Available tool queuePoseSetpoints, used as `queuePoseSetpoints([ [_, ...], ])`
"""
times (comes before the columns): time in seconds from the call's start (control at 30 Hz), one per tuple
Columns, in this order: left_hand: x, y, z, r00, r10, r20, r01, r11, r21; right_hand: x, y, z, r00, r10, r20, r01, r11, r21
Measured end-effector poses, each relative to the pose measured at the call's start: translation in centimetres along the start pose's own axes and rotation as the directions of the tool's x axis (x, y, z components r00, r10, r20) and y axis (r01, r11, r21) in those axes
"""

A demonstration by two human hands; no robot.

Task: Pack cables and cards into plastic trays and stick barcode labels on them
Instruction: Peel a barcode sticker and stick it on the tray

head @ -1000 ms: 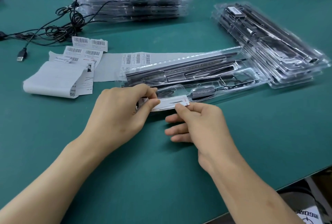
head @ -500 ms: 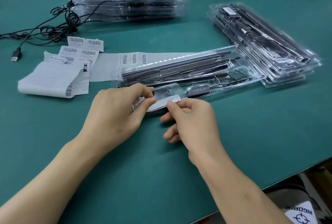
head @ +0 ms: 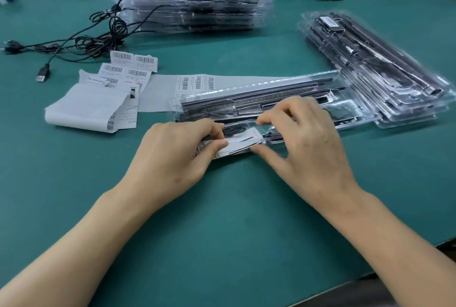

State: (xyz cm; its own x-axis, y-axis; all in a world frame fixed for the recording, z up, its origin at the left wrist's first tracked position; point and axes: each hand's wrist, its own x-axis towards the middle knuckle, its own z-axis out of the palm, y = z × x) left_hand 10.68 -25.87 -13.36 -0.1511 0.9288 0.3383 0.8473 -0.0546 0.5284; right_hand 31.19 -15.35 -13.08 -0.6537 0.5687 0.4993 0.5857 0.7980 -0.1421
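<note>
Green table point(head: 222, 232) carries a far tray stack point(head: 192, 3) and a right tray stack point(head: 370, 65). One clear tray point(head: 246, 99) overlaps barcode labels point(head: 133, 62), their print too small to read. At the tray's near edge the left hand point(head: 172, 156) pinches the left end of the white card point(head: 239, 144); the right hand point(head: 308, 149) presses its right corner with the thumb, fingers spread.
</note>
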Motion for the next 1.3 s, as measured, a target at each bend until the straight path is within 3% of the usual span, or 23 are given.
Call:
queuePoseSetpoints([
  [0.13, 0.0, 0.0, 0.0, 1.0, 0.018, -0.001, -0.018, 0.999, 0.037, 1.8, 0.2, 0.4, 0.961, -0.242, 0.137, 0.225, 0.966, 0.126],
  [0.27, 0.1, -0.2, 0.0, 1.0, 0.029, -0.01, -0.028, 0.999, 0.041, 2.9, 0.1, 0.5, 0.91, -0.374, 0.177, 0.341, 0.92, 0.192],
  [0.4, 0.0, -0.1, -0.1, 0.999, 0.047, -0.02, -0.045, 0.997, 0.063, 3.5, 0.4, 0.3, 0.901, -0.376, 0.218, 0.32, 0.913, 0.255],
  [0.57, 0.1, 0.1, -0.2, 0.999, 0.038, -0.026, -0.036, 0.997, 0.064, 3.8, 0.0, 0.5, 0.874, -0.455, 0.17, 0.443, 0.89, 0.102],
  [0.9, 0.1, 0.3, -0.8, 0.999, 0.04, -0.019, -0.039, 0.998, 0.045, 4.3, -1.2, 1.1, 0.867, -0.487, 0.106, 0.481, 0.873, 0.079],
  [1.3, 0.6, -2.0, -2.4, 0.983, 0.116, 0.141, -0.109, 0.992, -0.057, 3.7, -0.5, 1.3, 0.869, -0.486, 0.091, 0.48, 0.874, 0.078],
])
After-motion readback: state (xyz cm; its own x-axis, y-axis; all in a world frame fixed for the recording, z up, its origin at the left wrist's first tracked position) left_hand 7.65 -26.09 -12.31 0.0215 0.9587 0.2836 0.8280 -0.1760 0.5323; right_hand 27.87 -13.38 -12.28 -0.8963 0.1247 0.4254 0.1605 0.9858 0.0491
